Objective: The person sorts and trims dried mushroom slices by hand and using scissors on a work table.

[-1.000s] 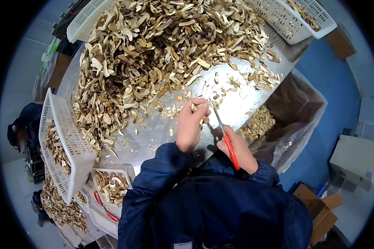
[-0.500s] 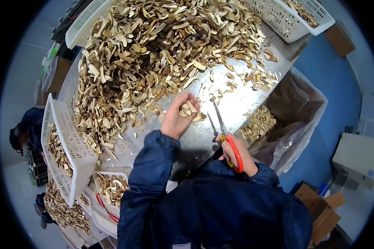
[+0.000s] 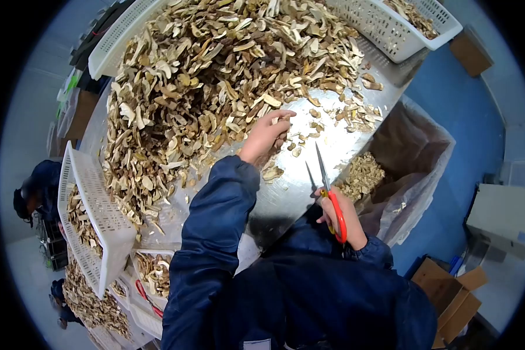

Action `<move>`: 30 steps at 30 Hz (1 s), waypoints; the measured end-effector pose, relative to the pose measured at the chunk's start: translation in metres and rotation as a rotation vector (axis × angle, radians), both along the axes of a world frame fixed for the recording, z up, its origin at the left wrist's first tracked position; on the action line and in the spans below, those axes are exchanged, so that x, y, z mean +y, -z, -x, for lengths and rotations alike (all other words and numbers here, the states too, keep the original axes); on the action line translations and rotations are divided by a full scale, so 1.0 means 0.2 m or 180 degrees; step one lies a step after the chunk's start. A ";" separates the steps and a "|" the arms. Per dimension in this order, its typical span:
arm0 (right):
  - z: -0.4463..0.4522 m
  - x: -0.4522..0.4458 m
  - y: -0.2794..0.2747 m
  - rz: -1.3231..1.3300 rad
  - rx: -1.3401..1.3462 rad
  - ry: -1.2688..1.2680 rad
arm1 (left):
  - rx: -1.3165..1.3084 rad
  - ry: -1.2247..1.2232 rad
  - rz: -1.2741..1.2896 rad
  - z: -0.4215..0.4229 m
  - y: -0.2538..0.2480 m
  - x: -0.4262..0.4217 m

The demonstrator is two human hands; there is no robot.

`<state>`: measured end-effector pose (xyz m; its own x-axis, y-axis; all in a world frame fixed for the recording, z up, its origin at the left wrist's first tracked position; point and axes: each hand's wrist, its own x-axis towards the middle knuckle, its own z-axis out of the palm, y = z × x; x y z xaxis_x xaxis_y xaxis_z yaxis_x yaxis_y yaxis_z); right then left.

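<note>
A large heap of dried mushroom slices (image 3: pixel 186 87) covers the metal table (image 3: pixel 262 201). My left hand (image 3: pixel 267 137) is at the heap's near edge, fingers curled inward over pale mushroom slices that are partly hidden by them. Close below its wrist lies a loose slice (image 3: pixel 272 171). In my right hand (image 3: pixel 345 217) is a pair of scissors (image 3: pixel 339 214) with red and yellow handles. Its blades point away from me, over the bright part of the table, apart from any slice. Small mushroom pieces (image 3: pixel 316 125) lie scattered beyond the blade tips.
A lined bin (image 3: pixel 429 169) with mushroom pieces (image 3: pixel 363 177) stands at the table's right edge. White baskets (image 3: pixel 102 204) flank the heap. A small tray (image 3: pixel 153 273) of slices and another red-handled tool (image 3: pixel 148 297) are at lower left. Two people (image 3: pixel 44 181) are farther left.
My left hand has moved up and slightly right, turning from palm-up with mushroom slices showing to knuckles-up. The scissors have shifted slightly right in my right hand.
</note>
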<state>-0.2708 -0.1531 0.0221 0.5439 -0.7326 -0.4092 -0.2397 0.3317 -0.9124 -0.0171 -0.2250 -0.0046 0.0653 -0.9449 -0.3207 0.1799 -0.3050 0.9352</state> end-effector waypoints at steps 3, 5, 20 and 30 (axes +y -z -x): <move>-0.04 -0.02 0.01 0.0190 0.0081 -0.0048 | 0.2428 -0.0006 -0.0039 -0.13 -0.03 0.18; -0.05 -0.02 0.01 0.0043 0.0013 0.0002 | 0.2694 -0.0680 0.0061 -0.24 -0.01 0.29; -0.07 0.00 -0.03 0.0264 0.0263 -0.0324 | -0.4389 -0.0216 0.0317 -0.14 0.08 0.14; -0.09 -0.02 0.01 0.0476 0.0397 -0.0573 | 0.1483 0.0110 -0.0562 -0.15 -0.26 0.45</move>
<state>-0.2530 -0.1574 0.0210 0.6232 -0.6860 -0.3756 -0.3962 0.1372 -0.9079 0.0126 -0.1351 0.0471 -0.1534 -0.8726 -0.4636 0.5534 -0.4646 0.6913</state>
